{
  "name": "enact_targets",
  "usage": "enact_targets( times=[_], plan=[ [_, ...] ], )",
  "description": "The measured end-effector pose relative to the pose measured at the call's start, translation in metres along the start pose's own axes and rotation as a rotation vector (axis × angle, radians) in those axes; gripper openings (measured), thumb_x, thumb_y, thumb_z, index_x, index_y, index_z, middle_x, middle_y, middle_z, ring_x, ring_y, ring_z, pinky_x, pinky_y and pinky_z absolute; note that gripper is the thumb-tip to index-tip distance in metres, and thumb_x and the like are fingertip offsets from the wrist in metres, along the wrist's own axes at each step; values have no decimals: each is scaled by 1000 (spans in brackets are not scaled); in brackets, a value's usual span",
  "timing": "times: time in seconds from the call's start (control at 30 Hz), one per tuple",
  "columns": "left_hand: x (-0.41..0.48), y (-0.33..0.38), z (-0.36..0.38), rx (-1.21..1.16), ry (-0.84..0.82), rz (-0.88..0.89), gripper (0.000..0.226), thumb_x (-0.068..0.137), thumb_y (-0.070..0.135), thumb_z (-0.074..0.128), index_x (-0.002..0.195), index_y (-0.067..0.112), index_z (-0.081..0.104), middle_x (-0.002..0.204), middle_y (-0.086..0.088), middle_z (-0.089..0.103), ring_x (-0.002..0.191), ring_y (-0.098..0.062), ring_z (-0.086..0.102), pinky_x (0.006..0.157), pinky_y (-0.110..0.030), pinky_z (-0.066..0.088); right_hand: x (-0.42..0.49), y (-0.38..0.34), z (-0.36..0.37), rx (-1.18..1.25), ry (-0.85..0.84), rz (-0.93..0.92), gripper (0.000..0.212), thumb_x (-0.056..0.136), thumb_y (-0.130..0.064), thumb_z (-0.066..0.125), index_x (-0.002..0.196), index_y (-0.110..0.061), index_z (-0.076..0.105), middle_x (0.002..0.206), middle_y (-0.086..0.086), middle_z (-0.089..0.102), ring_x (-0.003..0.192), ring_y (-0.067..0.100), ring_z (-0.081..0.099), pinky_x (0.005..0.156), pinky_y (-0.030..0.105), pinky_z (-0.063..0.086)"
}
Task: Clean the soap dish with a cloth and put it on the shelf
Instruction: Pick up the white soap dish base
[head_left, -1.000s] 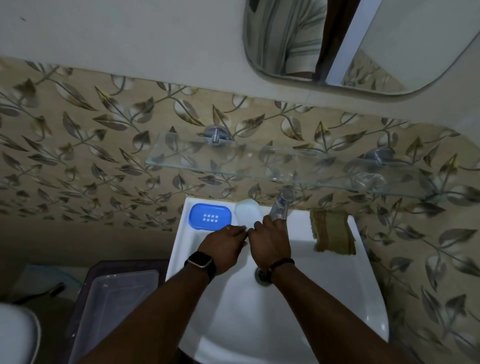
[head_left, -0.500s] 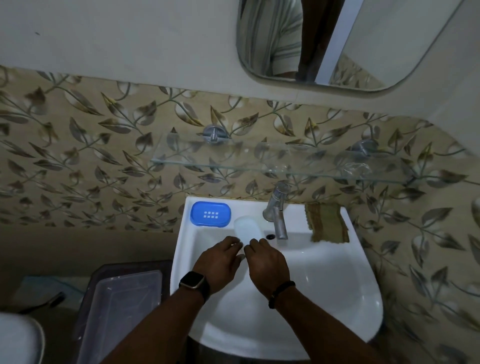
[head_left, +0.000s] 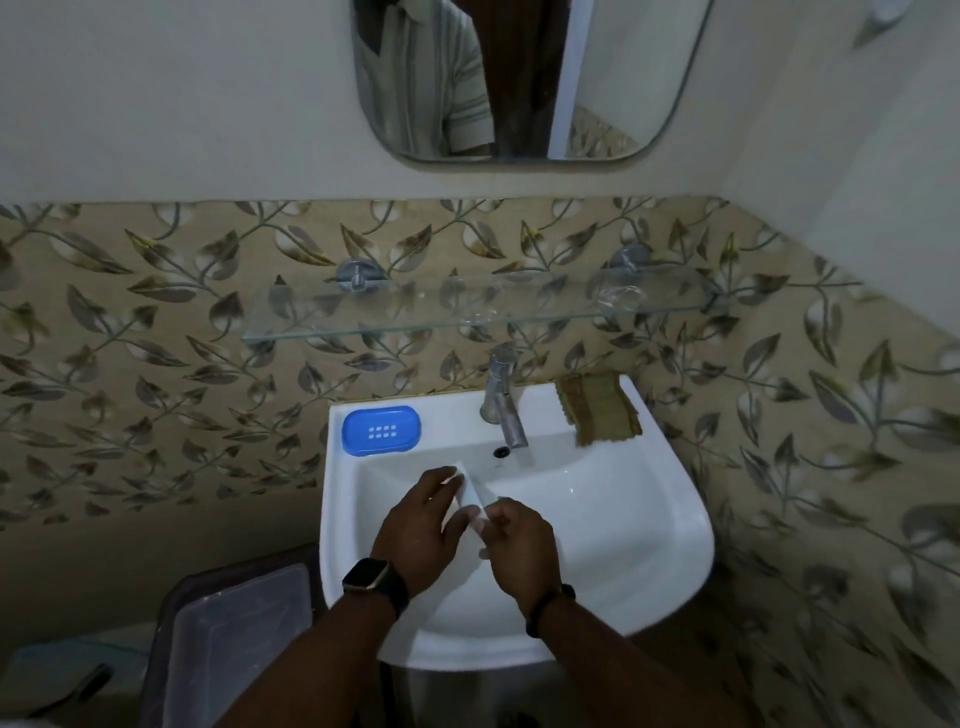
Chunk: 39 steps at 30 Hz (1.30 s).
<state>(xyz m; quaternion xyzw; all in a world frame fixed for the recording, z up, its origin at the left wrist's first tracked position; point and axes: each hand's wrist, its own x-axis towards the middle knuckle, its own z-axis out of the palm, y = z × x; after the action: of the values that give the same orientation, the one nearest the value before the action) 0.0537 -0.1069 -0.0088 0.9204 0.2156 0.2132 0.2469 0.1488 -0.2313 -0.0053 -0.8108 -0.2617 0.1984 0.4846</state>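
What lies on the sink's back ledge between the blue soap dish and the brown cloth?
In the head view, only the chrome tap stands between the blue soap dish and the brown cloth; the rest of the white sink ledge is bare.

Soap dish (head_left: 381, 431) left of tap (head_left: 502, 402); cloth (head_left: 600, 408) right; shelf (head_left: 467, 317) above.

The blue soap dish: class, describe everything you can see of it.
The soap dish is a bright blue rounded oblong, seemingly plastic, with a small grid of pale drain holes in its middle. It lies flat on the back left corner of the white sink, left of the tap. Neither hand touches it; no soap lies on it.
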Motion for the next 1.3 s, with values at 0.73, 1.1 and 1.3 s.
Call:
enact_targets(
  times=[0.73,1.1,1.3],
  plan=[
    [42,71,8,-820,83,-582,20,93,49,63,98,31,71,109,2,73,94,-16,72,73,-21,58,-16,15,-76,337,-83,5,19,102,-13,57,87,-13,68,74,5,65,66,18,67,64,21,56],
    [67,69,19,-1423,-176,-901,28,92,17,68,117,2,70,120,-29,69,90,-37,72,67,-38,63,21,16,-167,-506,-54,-588,24,96,-6,61,116,-14,72,130,5,66,120,17,60,103,30,50],
    [69,83,24,-1509,-45,-777,48,76,27,78,121,12,70,114,-12,77,98,-31,76,75,-36,63,75,15,-188,-462,156,-573,60,99,-5,56,154,-21,37,161,-3,35,149,12,29,121,33,28]
  ],
)
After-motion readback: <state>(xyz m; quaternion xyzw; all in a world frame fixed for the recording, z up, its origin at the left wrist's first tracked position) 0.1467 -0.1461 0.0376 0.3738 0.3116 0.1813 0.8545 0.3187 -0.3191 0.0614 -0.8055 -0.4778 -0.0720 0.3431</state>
